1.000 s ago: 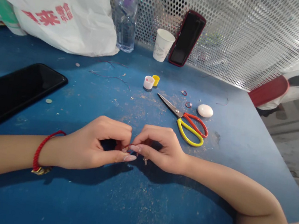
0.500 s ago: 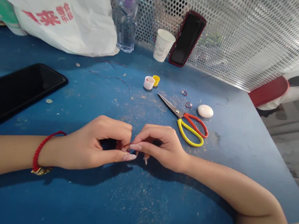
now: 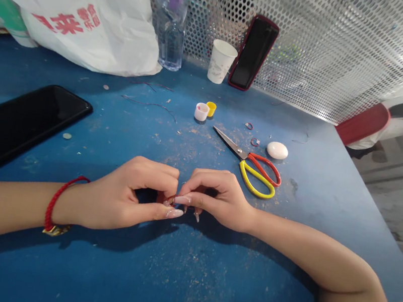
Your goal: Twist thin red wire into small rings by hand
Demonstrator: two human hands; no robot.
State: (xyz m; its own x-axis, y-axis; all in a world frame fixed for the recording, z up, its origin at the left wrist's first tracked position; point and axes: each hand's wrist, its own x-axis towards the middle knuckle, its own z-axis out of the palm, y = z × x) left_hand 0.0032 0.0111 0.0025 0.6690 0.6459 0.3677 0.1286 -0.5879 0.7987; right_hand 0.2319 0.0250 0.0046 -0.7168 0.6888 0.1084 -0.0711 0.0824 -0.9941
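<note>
My left hand (image 3: 133, 194) and my right hand (image 3: 219, 198) meet over the table, thumbs and fingers pinched together. Between the fingertips shows a bit of thin reddish cord (image 3: 170, 200), mostly hidden by the fingers; its full shape cannot be made out. A braided red bracelet (image 3: 51, 204) with a gold piece circles my left wrist. Beyond my right hand lie scissors (image 3: 239, 151) with one red and one yellow handle. Two little red cord rings (image 3: 255, 142) rest past the scissors, near a white oval object (image 3: 277, 150).
A white cap (image 3: 201, 112) with tiny bits inside stands by a yellow cap (image 3: 211, 108). A black phone (image 3: 17, 127) lies at left. Along the perforated screen (image 3: 316, 52) are a white bag (image 3: 102, 28), a bottle (image 3: 171, 39), a paper cup (image 3: 221, 62) and a leaning phone (image 3: 254, 52).
Both hands hold almost the same pose, pinched together. The view has shifted very slightly; the things on the table have stayed in place.
</note>
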